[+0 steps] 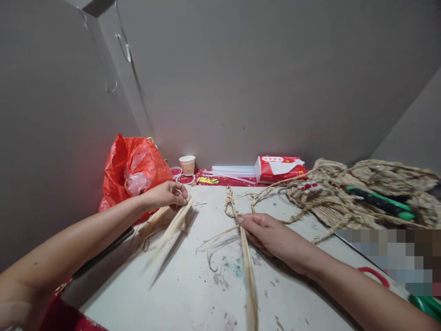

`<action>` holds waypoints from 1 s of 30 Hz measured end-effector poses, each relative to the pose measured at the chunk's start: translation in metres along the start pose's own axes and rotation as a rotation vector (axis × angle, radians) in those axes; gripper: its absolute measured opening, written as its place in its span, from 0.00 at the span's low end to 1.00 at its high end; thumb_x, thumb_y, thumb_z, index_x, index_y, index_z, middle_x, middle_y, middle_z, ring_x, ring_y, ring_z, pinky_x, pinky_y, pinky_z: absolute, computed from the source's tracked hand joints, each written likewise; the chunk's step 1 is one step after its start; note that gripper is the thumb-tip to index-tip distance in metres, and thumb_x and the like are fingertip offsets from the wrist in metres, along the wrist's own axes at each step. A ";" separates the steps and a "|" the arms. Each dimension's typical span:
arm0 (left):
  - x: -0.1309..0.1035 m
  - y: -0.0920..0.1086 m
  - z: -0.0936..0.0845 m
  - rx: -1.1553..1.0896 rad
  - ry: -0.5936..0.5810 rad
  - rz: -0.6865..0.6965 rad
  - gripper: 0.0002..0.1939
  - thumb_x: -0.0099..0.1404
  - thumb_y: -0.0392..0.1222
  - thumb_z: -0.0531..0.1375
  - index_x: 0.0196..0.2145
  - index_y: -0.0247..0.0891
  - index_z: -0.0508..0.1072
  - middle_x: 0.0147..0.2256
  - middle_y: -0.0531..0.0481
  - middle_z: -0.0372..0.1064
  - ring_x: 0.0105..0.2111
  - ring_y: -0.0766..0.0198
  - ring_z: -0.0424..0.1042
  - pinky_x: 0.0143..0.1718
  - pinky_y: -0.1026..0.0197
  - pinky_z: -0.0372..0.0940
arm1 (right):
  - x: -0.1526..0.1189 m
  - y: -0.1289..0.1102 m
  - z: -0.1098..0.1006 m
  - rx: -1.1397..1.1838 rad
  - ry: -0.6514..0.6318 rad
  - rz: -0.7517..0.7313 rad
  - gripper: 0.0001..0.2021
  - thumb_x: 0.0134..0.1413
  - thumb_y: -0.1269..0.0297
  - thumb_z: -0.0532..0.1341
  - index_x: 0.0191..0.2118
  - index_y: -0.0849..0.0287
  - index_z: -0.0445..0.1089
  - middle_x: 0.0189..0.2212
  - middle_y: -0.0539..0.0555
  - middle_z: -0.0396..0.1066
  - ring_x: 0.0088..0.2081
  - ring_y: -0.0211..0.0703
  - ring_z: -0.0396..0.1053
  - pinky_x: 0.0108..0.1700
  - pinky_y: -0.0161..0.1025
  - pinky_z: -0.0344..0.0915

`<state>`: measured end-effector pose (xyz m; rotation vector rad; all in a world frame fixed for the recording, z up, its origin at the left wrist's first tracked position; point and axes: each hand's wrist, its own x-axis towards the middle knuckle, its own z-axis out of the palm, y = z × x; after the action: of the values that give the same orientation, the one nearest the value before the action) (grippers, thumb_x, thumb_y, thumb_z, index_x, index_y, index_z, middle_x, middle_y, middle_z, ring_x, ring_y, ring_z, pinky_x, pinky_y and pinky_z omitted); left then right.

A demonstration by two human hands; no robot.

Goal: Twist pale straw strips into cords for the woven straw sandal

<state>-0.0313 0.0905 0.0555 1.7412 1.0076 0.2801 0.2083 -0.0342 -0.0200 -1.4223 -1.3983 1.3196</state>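
Observation:
My left hand (171, 194) is closed on the upper end of a pale dry fibre strip (175, 222), which hangs down to the left, blurred at its lower end. More loose strips (153, 225) lie behind it. My right hand (267, 232) pinches a braided cord (230, 202) just below its small loop. From those fingertips a long flat strand (250, 280) runs toward the near edge of the white board (138, 299), and thin frayed strands spread to the left. The braid continues to the right behind my right hand.
A red plastic bag (132, 165) stands at the left, beside a paper cup (187, 165). Behind the board are plastic strips (232, 172) and a tissue pack (279, 169). Braided fibre bundles (324, 197) with a green-and-black tool (381, 202) lie right. Red (375, 276) and green (425, 305) handles show lower right.

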 end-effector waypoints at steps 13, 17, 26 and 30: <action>-0.007 -0.004 0.006 0.219 0.291 0.109 0.09 0.56 0.44 0.59 0.30 0.35 0.66 0.24 0.56 0.61 0.19 0.74 0.59 0.21 0.69 0.55 | 0.001 0.003 -0.001 0.008 -0.011 0.005 0.20 0.57 0.48 0.51 0.21 0.56 0.50 0.14 0.41 0.45 0.17 0.32 0.39 0.19 0.34 0.38; -0.015 -0.005 0.011 0.330 0.269 0.172 0.07 0.56 0.42 0.57 0.25 0.35 0.65 0.21 0.57 0.59 0.20 0.72 0.57 0.22 0.68 0.53 | 0.001 0.005 -0.001 0.021 -0.022 0.014 0.20 0.58 0.49 0.51 0.22 0.56 0.50 0.15 0.41 0.44 0.18 0.32 0.37 0.19 0.34 0.37; -0.022 -0.017 0.046 0.571 0.126 0.109 0.06 0.53 0.41 0.59 0.23 0.36 0.67 0.22 0.53 0.64 0.23 0.69 0.59 0.26 0.66 0.53 | 0.002 0.005 -0.001 -0.017 -0.019 0.006 0.19 0.59 0.50 0.50 0.22 0.56 0.50 0.16 0.41 0.44 0.18 0.32 0.38 0.19 0.33 0.37; -0.015 -0.013 0.035 0.378 0.046 0.079 0.08 0.55 0.42 0.57 0.23 0.36 0.65 0.20 0.56 0.59 0.22 0.71 0.58 0.25 0.68 0.55 | 0.001 0.004 -0.001 -0.038 -0.017 -0.004 0.19 0.60 0.52 0.49 0.21 0.56 0.49 0.15 0.42 0.45 0.18 0.32 0.40 0.19 0.33 0.39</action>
<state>-0.0254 0.0572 0.0335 2.1274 1.0767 0.1884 0.2102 -0.0336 -0.0235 -1.4359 -1.4432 1.3116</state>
